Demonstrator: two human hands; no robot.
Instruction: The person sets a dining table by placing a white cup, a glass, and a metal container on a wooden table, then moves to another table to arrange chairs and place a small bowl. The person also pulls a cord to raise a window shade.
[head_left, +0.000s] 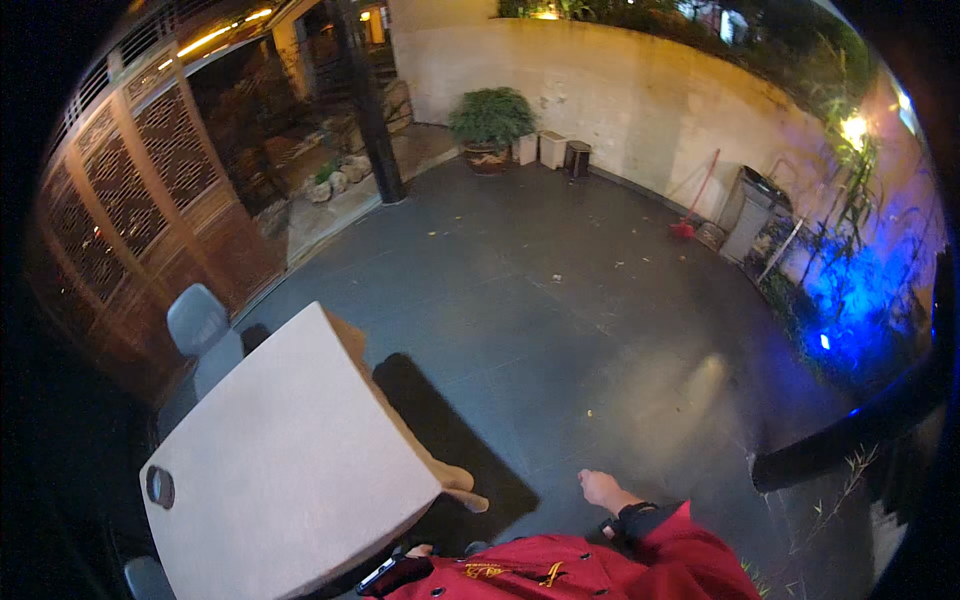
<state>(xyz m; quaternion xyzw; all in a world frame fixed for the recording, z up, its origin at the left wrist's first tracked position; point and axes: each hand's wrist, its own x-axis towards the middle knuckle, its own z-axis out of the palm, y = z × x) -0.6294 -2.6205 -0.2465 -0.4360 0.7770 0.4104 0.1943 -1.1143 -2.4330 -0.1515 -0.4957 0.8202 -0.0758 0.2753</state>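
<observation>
My right hand (601, 490) hangs in front of my body over the dark tiled floor (510, 300), its fingers curled in, with a dark band at the wrist below the red sleeve. Nothing shows in it. Only a small part of my left hand (420, 551) is visible at the bottom, beside a dark device (379, 571) and the near edge of the cloth-covered table (300, 435); whether it holds the device is unclear. A dark round object (160, 487) lies on the table near its far left side.
Grey chairs (197, 320) stand left of the table. A potted shrub (491, 120) and small bins (553, 149) line the back wall. A red broom (683, 228) and a grey bin (747, 217) stand at right. A dark post (371, 127) rises at back left.
</observation>
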